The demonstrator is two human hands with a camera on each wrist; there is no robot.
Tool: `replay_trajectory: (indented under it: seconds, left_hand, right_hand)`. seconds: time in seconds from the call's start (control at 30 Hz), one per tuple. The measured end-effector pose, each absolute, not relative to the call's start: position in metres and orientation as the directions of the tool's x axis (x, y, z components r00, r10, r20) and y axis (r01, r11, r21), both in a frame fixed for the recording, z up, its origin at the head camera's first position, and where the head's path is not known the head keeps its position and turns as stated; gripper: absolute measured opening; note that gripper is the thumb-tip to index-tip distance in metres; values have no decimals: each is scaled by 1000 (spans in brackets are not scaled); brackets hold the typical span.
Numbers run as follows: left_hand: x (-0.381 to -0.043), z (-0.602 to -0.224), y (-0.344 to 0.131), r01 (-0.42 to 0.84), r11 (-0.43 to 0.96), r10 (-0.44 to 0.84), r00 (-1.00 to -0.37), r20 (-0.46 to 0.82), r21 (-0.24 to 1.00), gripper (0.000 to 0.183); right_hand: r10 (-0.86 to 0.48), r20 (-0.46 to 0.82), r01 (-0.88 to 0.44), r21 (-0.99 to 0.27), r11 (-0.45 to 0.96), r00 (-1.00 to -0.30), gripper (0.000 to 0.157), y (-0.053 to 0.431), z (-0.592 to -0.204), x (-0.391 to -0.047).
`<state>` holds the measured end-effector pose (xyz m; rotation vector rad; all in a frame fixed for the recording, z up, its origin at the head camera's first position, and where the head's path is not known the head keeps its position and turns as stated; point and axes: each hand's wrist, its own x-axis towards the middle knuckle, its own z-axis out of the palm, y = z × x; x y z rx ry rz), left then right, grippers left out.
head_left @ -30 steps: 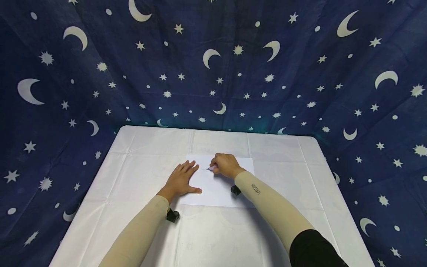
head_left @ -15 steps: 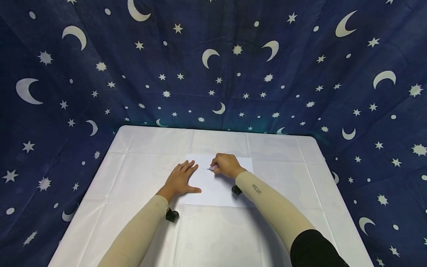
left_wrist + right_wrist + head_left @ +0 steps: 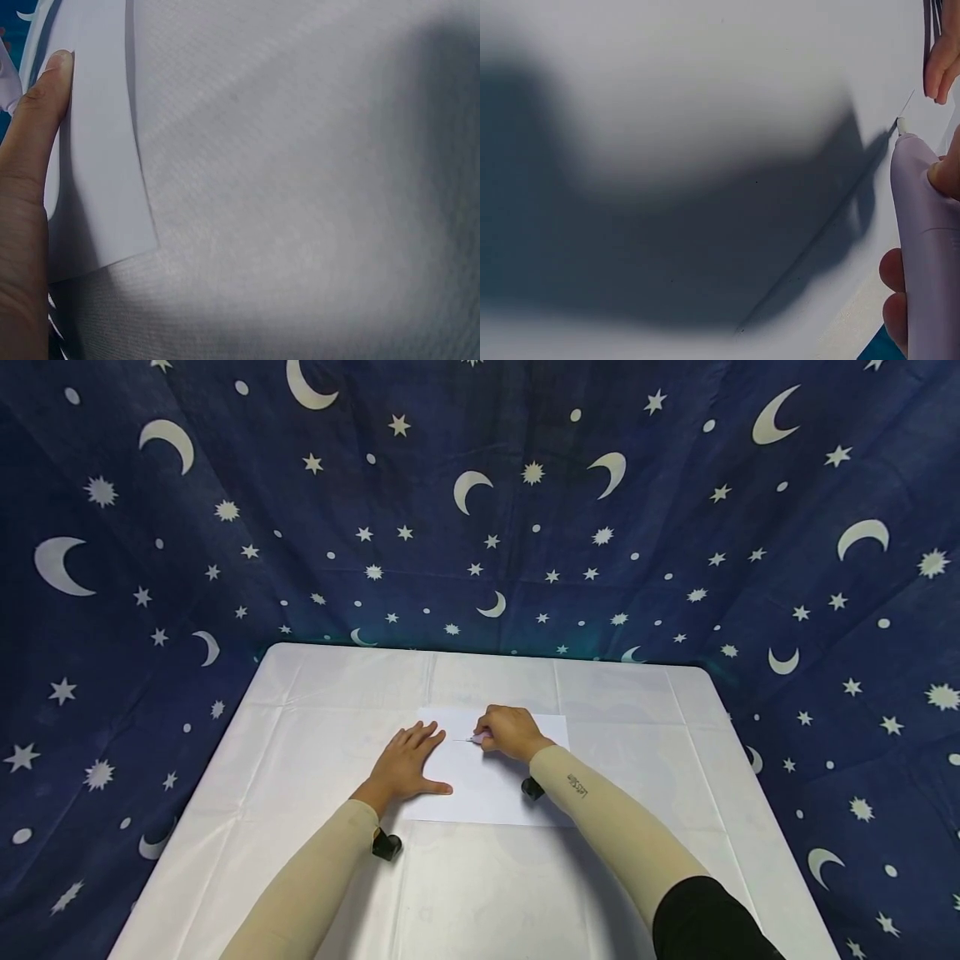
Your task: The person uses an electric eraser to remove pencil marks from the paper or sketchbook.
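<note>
A white sheet of paper lies on the table with a thin dark line on its upper part. My left hand rests on the sheet's left side, fingers spread and thumb stretched out along the paper. In my right hand I grip a lilac, pen-like electric eraser. Its whitish tip meets the paper at the line, and part of the line shows beyond the tip. Fingers curl round the body, whose rear end is out of view.
A white cloth with fold creases covers the table. Behind and beside it hangs a dark blue curtain with moons and stars. Small black cameras sit on both wrists. Shadow from the right hand falls over the paper.
The right hand with the electric eraser has shifted very slightly to the right along the line. My left hand stays in place on the paper.
</note>
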<state>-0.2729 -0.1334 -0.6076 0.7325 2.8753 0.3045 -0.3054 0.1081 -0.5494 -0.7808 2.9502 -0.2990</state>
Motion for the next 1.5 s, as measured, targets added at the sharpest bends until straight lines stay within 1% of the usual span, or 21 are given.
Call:
replay_trajectory:
  seconds: [0.27, 0.57, 1.1, 1.33, 1.5]
  left_hand:
    - [-272, -608, -134, 470, 846, 498, -865, -59, 254, 111]
    - [-274, -610, -135, 468, 851, 496, -866, -68, 239, 111]
    - [-274, -609, -136, 466, 853, 492, -869, -61, 236, 110]
    - [-271, -606, -137, 467, 833, 499, -866, -38, 295, 109]
    - [-270, -605, -136, 466, 834, 499, -865, -47, 294, 109]
  right_hand:
    - [-520, -7, -505, -225, 833, -854, 18, 105, -551, -306]
    - [-497, -29, -477, -235, 847, -867, 19, 106, -552, -307]
    - [-502, -25, -485, -225, 845, -864, 17, 106, -552, -308]
    - [-526, -31, -505, -236, 830, -850, 17, 105, -549, -309]
    - [-524, -49, -503, -220, 836, -850, 18, 102, -547, -309]
